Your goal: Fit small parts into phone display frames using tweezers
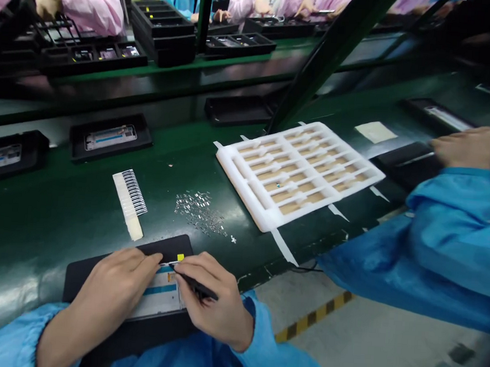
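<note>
My left hand [116, 281] lies with its fingertips on the top edge of a white-and-blue device panel [159, 294], which sits in a black fixture tray [128, 254]. My right hand [208, 297] grips a black pen-shaped tool [197, 287], its tip at the panel's upper edge next to my left fingertips. A small yellow sticker [180, 257] sits just above that spot. The tool's tip and the part it meets are too small to make out. Left of the scattered small metal parts [199, 214] lies a barcode label strip [129, 204].
A white foam tray [297, 175] with tan inserts lies on the green conveyor belt [60, 222]. A co-worker's hand [471, 147] and blue sleeve [452, 257] reach in at right. Black trays with devices line the belt. Workers in pink smocks sit beyond a dark strut [331, 56].
</note>
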A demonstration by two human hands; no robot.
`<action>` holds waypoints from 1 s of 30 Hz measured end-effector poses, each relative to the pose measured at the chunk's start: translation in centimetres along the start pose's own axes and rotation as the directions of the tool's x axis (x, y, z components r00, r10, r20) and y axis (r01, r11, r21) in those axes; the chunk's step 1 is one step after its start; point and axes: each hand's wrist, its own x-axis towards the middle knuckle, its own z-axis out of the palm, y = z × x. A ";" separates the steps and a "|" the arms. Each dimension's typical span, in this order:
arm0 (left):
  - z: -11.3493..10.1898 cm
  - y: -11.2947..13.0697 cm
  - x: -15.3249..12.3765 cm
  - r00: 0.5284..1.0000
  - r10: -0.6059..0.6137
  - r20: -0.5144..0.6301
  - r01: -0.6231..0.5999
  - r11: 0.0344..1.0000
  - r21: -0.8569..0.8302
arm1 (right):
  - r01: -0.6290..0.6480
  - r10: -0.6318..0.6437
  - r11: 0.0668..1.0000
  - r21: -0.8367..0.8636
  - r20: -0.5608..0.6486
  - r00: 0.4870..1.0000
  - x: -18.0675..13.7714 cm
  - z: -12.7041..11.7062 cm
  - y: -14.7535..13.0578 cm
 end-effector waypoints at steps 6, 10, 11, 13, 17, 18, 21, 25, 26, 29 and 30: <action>1.1 -6.6 2.7 0.974 -0.206 -0.095 0.214 0.973 0.088 | -0.165 0.185 0.976 0.139 -0.147 0.972 0.1 -1.2 0.5; 2.3 -8.0 3.1 0.981 -0.191 -0.037 0.194 0.972 0.136 | -0.200 0.227 0.970 0.140 -0.215 0.950 -0.4 -1.3 1.5; 2.4 -7.9 3.1 0.983 -0.183 -0.016 0.183 0.972 0.146 | -0.204 0.232 0.969 0.142 -0.220 0.948 -0.5 -1.3 1.6; 2.2 -7.5 3.0 0.985 -0.169 0.022 0.163 0.972 0.169 | -0.210 0.240 0.967 0.147 -0.228 0.944 -0.7 -1.1 1.9; 1.9 -7.2 2.4 0.987 -0.149 0.062 0.134 0.972 0.195 | -0.207 0.238 0.967 0.152 -0.232 0.943 -0.7 -1.2 2.0; 1.9 -7.3 2.2 0.988 -0.139 0.067 0.124 0.974 0.192 | -0.205 0.237 0.967 0.152 -0.230 0.944 -0.7 -1.2 2.0; 2.0 -7.7 1.7 0.993 -0.101 0.066 0.089 0.981 0.171 | -0.210 0.244 0.964 0.163 -0.229 0.942 -0.8 -1.4 2.2; 1.1 -7.3 1.6 0.997 -0.066 0.034 0.062 0.990 0.127 | -0.220 0.265 0.954 0.202 -0.235 0.935 -1.2 -2.1 2.6; 0.5 -6.7 1.7 0.998 -0.067 0.007 0.066 0.994 0.091 | -0.208 0.255 0.957 0.204 -0.236 0.938 -1.3 -2.3 2.6; -1.1 -4.1 1.9 0.988 -0.114 -0.104 0.094 0.979 -0.181 | -0.172 0.216 0.967 0.187 -0.248 0.945 -1.3 -2.9 1.8; -1.5 -3.0 1.9 0.980 -0.156 -0.124 0.112 0.946 -0.304 | -0.164 0.204 0.971 0.173 -0.246 0.948 -1.3 -3.0 1.3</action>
